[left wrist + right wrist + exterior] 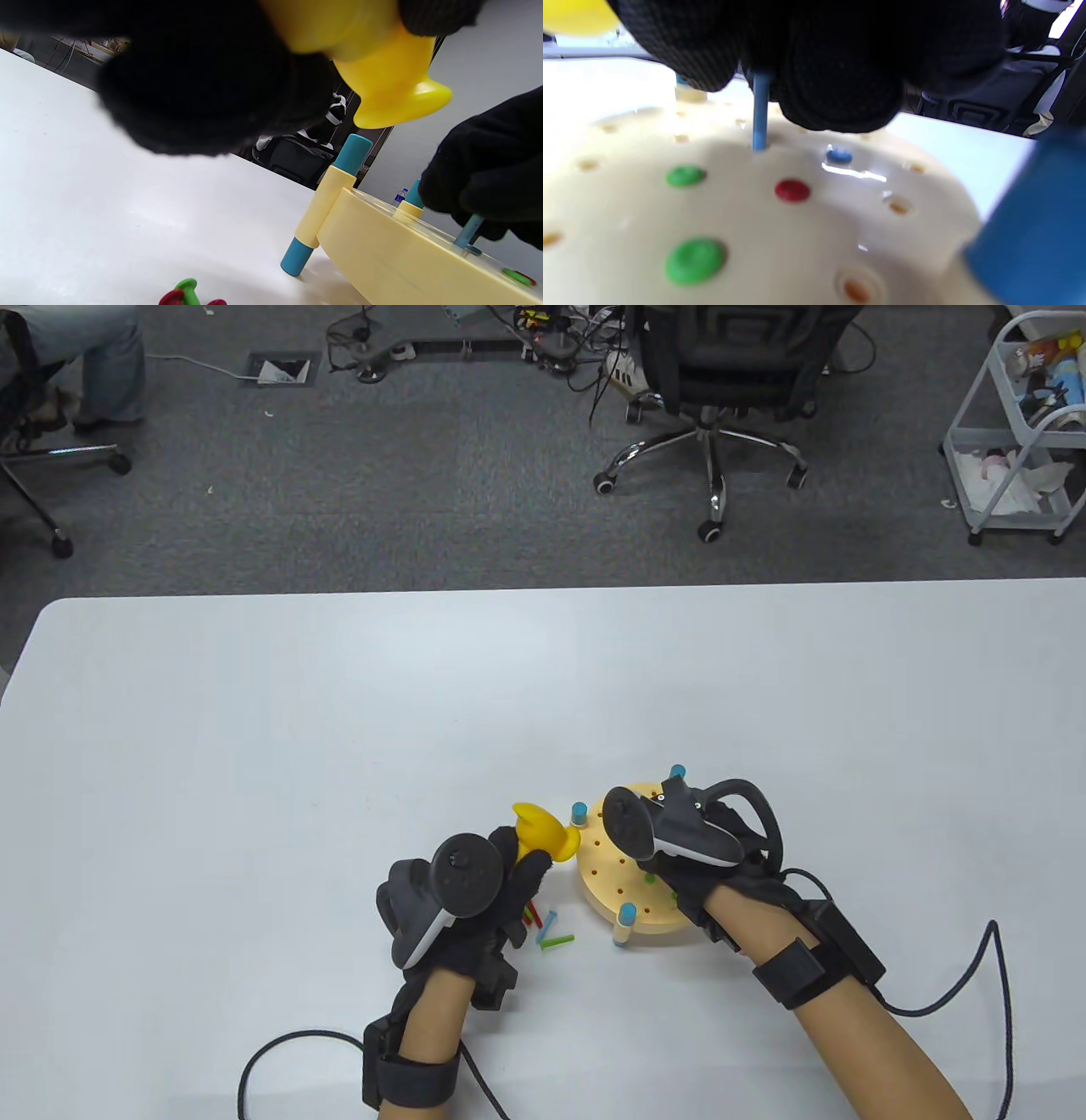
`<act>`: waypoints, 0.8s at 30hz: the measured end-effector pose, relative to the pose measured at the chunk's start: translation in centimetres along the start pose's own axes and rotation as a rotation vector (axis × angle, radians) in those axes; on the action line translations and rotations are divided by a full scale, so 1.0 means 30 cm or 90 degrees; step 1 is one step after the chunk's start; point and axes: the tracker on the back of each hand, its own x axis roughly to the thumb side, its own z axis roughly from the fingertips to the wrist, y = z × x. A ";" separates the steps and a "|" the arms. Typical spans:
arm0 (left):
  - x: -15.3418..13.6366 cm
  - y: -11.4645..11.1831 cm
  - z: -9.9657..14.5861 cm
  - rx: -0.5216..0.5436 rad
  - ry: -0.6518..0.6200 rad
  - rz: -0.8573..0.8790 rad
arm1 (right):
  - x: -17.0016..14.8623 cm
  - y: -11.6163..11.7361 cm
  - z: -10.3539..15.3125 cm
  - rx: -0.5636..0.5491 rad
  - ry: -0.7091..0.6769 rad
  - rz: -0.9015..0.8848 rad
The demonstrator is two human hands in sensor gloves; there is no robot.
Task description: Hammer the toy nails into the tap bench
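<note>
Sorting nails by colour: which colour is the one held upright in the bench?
Blue nail, clearest in the right wrist view.

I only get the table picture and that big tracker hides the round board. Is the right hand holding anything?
Observer: Yes. In the right wrist view the right hand pinches a blue nail, upright, its tip in a hole of the tap bench.
Operator: Are any nails in already?
Observer: Four heads sit flush: two green ones, a red one and a blue one.
Operator: Is the yellow hammer touching the board?
Observer: No. In the left wrist view the left hand holds the yellow hammer up in the air, above the bench's blue-tipped leg.
</note>
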 end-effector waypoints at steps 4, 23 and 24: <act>0.002 -0.004 0.000 -0.003 -0.001 -0.003 | -0.070 -0.061 0.066 -0.081 -0.001 -0.047; 0.027 -0.055 -0.004 -0.015 -0.016 -0.041 | -0.225 0.253 0.271 -0.244 0.034 -0.142; 0.032 -0.058 -0.003 -0.011 -0.022 -0.042 | -0.225 0.263 0.273 -0.258 0.039 -0.151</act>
